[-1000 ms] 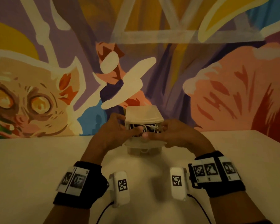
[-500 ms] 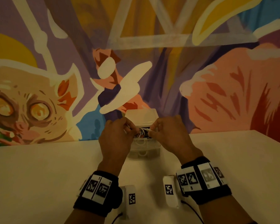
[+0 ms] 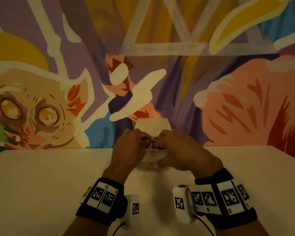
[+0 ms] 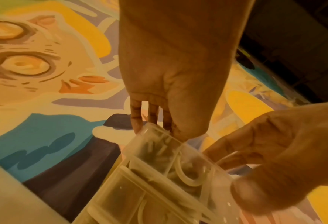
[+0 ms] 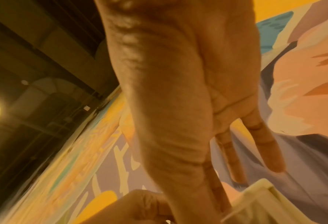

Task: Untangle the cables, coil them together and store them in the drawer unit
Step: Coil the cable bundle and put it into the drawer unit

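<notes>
**Both hands at the front of the drawer unit, cables inside**

The cables (image 4: 188,174) lie as pale loops inside the upper drawer of the drawer unit (image 3: 152,126), seen through its clear plastic in the left wrist view; from the head view only a small dark-and-white patch of them shows between the fingers.

The drawer unit, a small translucent box with a white top, stands on the worktop (image 3: 41,184) at its far edge, against the wall painting (image 3: 228,108).

The left hand (image 3: 129,149) is at the unit's front left, fingers curled down onto the top corner of the upper drawer, fingertips touching the plastic rim. Whether it pinches a cable there I cannot tell.

The right hand (image 3: 180,150) is at the unit's front right, its fingers fairly straight and reaching over the drawer front, with the thumb low against the unit's lower part. Whether it holds anything is hidden.

Nearer than the unit, both wrists carry black bands with square printed markers.
</notes>
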Available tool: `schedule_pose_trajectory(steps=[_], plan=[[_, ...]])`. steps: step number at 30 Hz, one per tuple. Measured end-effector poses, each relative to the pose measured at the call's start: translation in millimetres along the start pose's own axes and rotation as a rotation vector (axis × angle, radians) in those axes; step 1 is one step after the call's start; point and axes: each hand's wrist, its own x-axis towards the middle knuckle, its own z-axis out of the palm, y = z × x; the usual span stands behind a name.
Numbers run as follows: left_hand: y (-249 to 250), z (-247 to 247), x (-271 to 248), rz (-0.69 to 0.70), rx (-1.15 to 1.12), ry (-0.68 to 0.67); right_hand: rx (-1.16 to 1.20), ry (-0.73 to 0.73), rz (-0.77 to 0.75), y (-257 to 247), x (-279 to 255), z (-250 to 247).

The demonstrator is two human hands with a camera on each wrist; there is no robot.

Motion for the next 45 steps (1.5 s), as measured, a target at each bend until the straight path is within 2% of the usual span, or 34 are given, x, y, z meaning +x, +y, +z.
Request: schedule_pose_trajectory(steps=[3, 7, 9, 16, 20, 23, 26, 33, 39, 43, 45], plan=[[5, -14, 0, 0.109, 0.11, -0.095, 0.023, 0.016, -0.019, 3, -5, -1], [10, -29, -9, 0.232, 0.046, -0.258, 0.175, 0.149, -0.003, 13, 2, 13], [8, -26, -16, 0.283, 0.131, -0.273, 0.226, 0.213, -0.003, 18, 8, 20], [1, -21, 1, 0.266, 0.181, -0.136, 0.303, 0.296, 0.0, 27, 15, 30], [5, -16, 0, 0.323, 0.389, -0.014, 0.138, 0.323, 0.032, 28, 14, 30], [0, -10, 0, 0.328, 0.441, 0.037, 0.085, 0.268, 0.056, 28, 11, 29], [-7, -2, 1, 0.329, 0.376, 0.098, 0.078, 0.205, 0.086, 25, 11, 34], [-7, 4, -7, 0.319, 0.321, 0.137, 0.12, 0.181, 0.067, 25, 7, 24], [0, -3, 2, 0.272, 0.304, -0.005, 0.263, 0.283, 0.068, 33, 4, 14], [-3, -4, 5, 0.352, 0.395, 0.042, 0.323, 0.335, 0.095, 39, 4, 13], [-11, -2, 5, 0.347, 0.38, 0.107, 0.303, 0.33, 0.104, 40, 6, 16]])
